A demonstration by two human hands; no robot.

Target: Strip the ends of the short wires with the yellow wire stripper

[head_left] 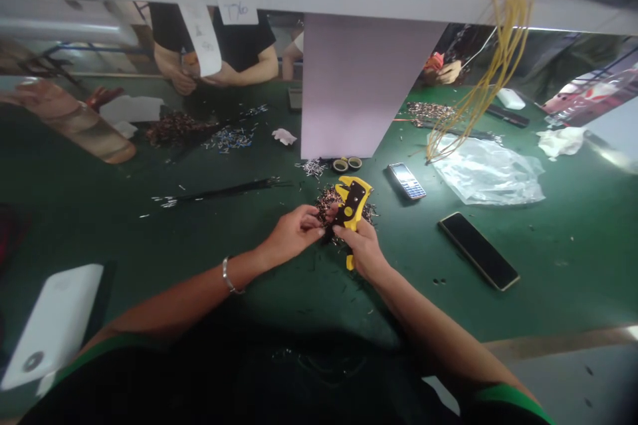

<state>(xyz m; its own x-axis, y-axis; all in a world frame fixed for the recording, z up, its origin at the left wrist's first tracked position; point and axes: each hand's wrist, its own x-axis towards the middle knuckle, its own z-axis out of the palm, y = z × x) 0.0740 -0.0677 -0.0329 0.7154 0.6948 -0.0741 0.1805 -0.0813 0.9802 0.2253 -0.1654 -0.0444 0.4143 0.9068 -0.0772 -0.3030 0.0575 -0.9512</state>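
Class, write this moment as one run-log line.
right hand: grips yellow wire stripper | left hand: touches the tool | behind: pile of wire scraps | surface: green table

**Tally on the bench**

The bench [573, 246] carries two phones: one keypad phone [407, 180] and one black smartphone [478, 250]. There are one wire stripper [351, 204] and two tape rolls [340, 165] [355, 162]. There are three heaps of wire cuttings: near heap [325, 198], left heap [174, 127], right heap [428, 110]. One plastic bag [486, 172], one bundle of yellow wires [501, 46] and one white device [54, 322] are also here. The person's own hands number two, left hand [294, 232] and right hand [363, 249], with one bracelet [228, 277].
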